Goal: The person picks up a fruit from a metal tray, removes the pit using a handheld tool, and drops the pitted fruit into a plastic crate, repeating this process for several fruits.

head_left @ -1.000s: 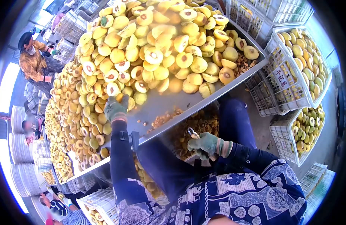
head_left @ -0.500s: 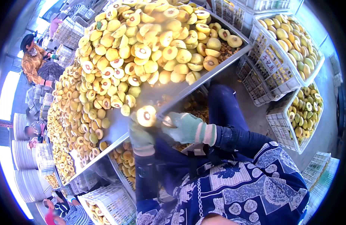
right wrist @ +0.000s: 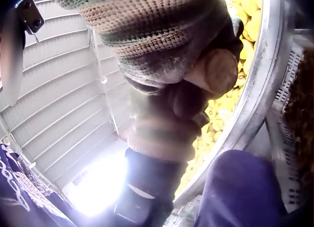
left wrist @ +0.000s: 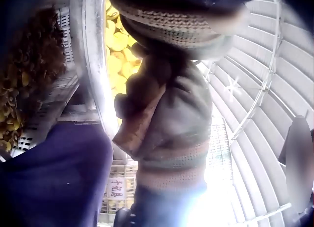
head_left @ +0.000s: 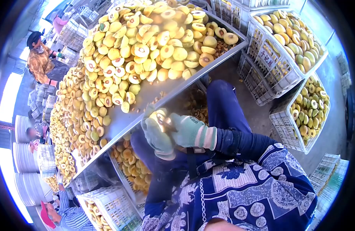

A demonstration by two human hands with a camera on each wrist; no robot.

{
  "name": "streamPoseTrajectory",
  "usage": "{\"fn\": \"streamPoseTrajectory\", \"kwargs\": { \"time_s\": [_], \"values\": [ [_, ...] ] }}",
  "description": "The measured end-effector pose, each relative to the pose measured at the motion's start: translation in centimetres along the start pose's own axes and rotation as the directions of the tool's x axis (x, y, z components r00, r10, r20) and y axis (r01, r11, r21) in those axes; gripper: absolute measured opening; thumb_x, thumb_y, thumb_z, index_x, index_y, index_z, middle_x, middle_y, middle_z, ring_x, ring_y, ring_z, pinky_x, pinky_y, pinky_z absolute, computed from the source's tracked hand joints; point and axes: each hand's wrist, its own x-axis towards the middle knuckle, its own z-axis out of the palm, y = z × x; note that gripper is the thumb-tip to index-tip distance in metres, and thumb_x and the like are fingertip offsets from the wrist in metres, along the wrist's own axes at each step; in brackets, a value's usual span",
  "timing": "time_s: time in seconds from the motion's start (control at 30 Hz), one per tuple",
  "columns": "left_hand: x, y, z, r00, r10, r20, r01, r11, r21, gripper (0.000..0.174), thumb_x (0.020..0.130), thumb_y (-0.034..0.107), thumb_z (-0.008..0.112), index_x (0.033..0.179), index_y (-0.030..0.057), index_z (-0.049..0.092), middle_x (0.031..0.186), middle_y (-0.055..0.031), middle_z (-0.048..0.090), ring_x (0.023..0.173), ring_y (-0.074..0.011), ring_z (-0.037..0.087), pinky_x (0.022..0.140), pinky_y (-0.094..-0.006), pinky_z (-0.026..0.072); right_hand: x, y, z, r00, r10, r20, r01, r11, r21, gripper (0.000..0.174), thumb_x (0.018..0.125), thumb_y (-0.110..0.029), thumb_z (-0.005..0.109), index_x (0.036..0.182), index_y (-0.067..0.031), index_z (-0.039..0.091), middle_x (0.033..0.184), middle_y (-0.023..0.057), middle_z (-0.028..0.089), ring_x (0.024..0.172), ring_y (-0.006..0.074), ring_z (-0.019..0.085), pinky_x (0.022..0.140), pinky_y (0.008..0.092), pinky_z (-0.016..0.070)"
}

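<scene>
"Fruit piece point(head_left: 158, 114): location?"
"In the gloved left hand point(head_left: 157, 136), near the metal table point(head_left: 119, 121)."
"Left grip?"
"Fingers curled round the fruit piece."
"Right hand point(head_left: 190, 131)?"
"Gloved; fingers clenched about a wooden handle point(right wrist: 221, 72)."
"Surroundings?"
"Halved fruit point(head_left: 177, 54), heaped on the table; filled crates point(head_left: 269, 59), one lettered, stand beyond the knee point(head_left: 223, 100)."

The left hand point(head_left: 159, 136) has come away from the fruit pile point(head_left: 162, 50) and now holds a halved fruit point(head_left: 158, 114) beside the right hand point(head_left: 191, 131); a red-capped person point(head_left: 71, 217) shows more fully.
</scene>
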Motion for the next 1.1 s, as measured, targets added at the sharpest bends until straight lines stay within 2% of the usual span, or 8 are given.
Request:
{"fn": "streamPoseTrajectory", "kwargs": {
  "time_s": [0.33,0.4,0.47,0.5,0.57,0.67,0.93,1.1],
  "values": [
    [0.4,-1.0,-1.7,0.987,-0.119,0.111,0.110,0.990,0.083,0.048,0.101,0.029,0.029,0.104,-0.0065,0.061,0.099,-0.0134,0.066,0.088,-0.0185,0.060,0.079,-0.0276,0.0475,-0.7,1.4,-1.3,0.960,-0.050,0.276,0.109,0.973,-0.203,0.043,0.085,-0.025,0.058,0.122,-0.0036,0.048,0.091,0.0187,0.066,0.083,0.0372,0.065,0.073,0.0412,0.0511],
    [0.6,-2.1,-2.8,0.971,-0.090,0.223,0.040,0.975,0.220,0.050,0.101,0.030,0.029,0.102,-0.0068,0.061,0.099,-0.0114,0.067,0.087,-0.0164,0.061,0.078,-0.0256,0.0478,-0.4,3.4,0.0,0.958,0.022,0.287,0.023,0.988,-0.151,0.050,0.084,-0.022,0.056,0.133,-0.0215,0.045,0.093,0.0198,0.064,0.082,0.0393,0.063,0.072,0.0431,0.0510],
    [0.9,-1.7,-2.9,0.961,-0.096,0.258,0.039,0.975,0.217,0.049,0.102,0.031,0.029,0.104,-0.0056,0.062,0.097,-0.0097,0.067,0.082,-0.0142,0.060,0.074,-0.0245,0.0476,0.0,7.1,2.3,0.874,-0.474,0.106,0.486,0.853,-0.192,0.040,0.085,-0.025,0.054,0.125,-0.0181,0.052,0.082,0.0169,0.065,0.068,0.0330,0.065,0.061,0.0396,0.0529],
    [1.3,-1.4,-2.9,0.933,-0.201,0.299,0.155,0.973,0.173,0.048,0.103,0.030,0.030,0.105,-0.0050,0.062,0.097,-0.0093,0.067,0.080,-0.0139,0.060,0.073,-0.0244,0.0474,-0.3,5.2,1.0,0.874,-0.474,0.108,0.486,0.853,-0.190,0.040,0.085,-0.025,0.054,0.125,-0.0181,0.052,0.082,0.0169,0.065,0.068,0.0330,0.065,0.061,0.0396,0.0529],
    [1.6,-1.9,-3.5,0.900,-0.234,0.368,0.174,0.967,0.187,0.042,0.103,0.026,0.033,0.112,-0.0052,0.060,0.095,-0.0077,0.067,0.078,-0.0118,0.057,0.071,-0.0236,0.0461,-1.5,-0.7,-3.1,0.878,0.203,0.434,-0.329,0.913,0.239,0.026,0.086,-0.028,0.054,0.105,-0.0120,0.060,0.066,0.0103,0.062,0.052,0.0227,0.063,0.044,0.0345,0.0496],
    [0.2,-0.8,-1.4,0.975,-0.100,0.199,0.092,0.994,0.052,0.040,0.102,0.025,0.037,0.116,-0.0060,0.057,0.097,-0.0090,0.066,0.079,-0.0120,0.058,0.072,-0.0230,0.0463,-1.5,-1.4,-3.7,0.807,0.231,0.544,-0.457,0.827,0.328,0.023,0.088,-0.027,0.054,0.085,-0.0049,0.057,0.059,0.0035,0.056,0.043,0.0158,0.054,0.040,0.0283,0.0443],
    [-0.6,-1.3,-3.6,0.877,-0.417,0.236,0.443,0.894,-0.064,0.039,0.097,0.027,0.047,0.117,-0.0057,0.057,0.104,-0.0144,0.065,0.084,-0.0187,0.065,0.073,-0.0288,0.0537,-1.0,0.0,-2.3,0.666,0.340,0.664,-0.508,0.859,0.070,0.026,0.084,-0.029,0.056,0.082,-0.0030,0.057,0.057,0.0029,0.055,0.041,0.0131,0.054,0.030,0.0253,0.0381],
    [-2.0,-4.0,-4.0,0.978,-0.106,0.177,0.159,0.935,-0.317,0.037,0.089,0.014,0.059,0.122,-0.0028,0.054,0.125,-0.0184,0.055,0.097,-0.0214,0.062,0.078,-0.0286,0.0526,-1.4,1.9,-0.5,0.576,-0.055,0.815,-0.776,0.276,0.567,0.029,0.095,-0.022,0.048,0.088,0.0038,0.058,0.046,-0.0038,0.042,0.030,0.0087,0.038,0.030,0.0229,0.0313]
  ]
}}
